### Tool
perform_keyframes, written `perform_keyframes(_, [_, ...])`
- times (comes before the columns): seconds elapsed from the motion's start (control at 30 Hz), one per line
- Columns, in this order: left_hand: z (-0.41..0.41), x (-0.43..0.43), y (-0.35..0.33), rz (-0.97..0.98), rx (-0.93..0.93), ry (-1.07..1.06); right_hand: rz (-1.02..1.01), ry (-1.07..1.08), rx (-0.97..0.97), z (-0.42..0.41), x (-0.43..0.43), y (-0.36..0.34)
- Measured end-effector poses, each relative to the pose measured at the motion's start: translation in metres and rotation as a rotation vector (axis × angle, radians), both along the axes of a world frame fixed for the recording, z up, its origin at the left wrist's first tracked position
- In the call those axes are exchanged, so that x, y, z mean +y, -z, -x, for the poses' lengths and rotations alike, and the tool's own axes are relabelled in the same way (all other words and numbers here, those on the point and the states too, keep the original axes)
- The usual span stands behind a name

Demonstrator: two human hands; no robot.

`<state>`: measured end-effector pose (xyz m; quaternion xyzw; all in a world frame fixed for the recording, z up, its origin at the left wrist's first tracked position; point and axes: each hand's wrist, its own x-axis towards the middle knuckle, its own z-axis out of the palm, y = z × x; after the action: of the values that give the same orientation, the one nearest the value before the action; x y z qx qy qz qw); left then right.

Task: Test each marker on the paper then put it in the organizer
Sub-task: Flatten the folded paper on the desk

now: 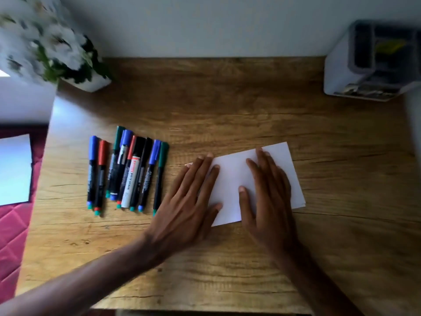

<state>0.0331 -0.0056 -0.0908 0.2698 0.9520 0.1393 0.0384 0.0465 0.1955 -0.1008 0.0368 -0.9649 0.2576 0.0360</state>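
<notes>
paper point(237, 179) lay flat under both palms; left hand point(189, 201) and right hand point(266, 197) pressed it with straight fingers, grasping nothing, likely to steady it for testing. markers point(127, 172) sat capped in a row just left of the left hand. organizer point(373, 62) stood well beyond the right hand, by the wall.

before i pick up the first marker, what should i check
1. Paper flat on the table: ok, both hands rest on it.
2. Left hand and right hand free: ok, fingers straight, holding nothing.
3. Markers reachable: ok, in a row left of the paper.
4. Markers uncapped: not ok, all look capped.
5. Organizer has room: cannot tell, blurred.
</notes>
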Motion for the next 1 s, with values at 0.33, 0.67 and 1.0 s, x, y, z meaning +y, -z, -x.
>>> perform_keyframes(0.33, [-0.011, 0.000, 0.010, 0.012, 0.069, 0.001, -0.066, -0.026, 0.101, -0.004, -0.001, 0.012])
perform_keyframes(0.67, [-0.016, -0.008, 0.014, -0.031, 0.131, -0.035, -0.163, -0.041, 0.097, -0.012, -0.003, 0.008])
perform_keyframes(1.0, [-0.029, -0.008, 0.003, -0.127, 0.161, -0.092, -0.095, -0.048, 0.072, -0.029, -0.010, -0.013])
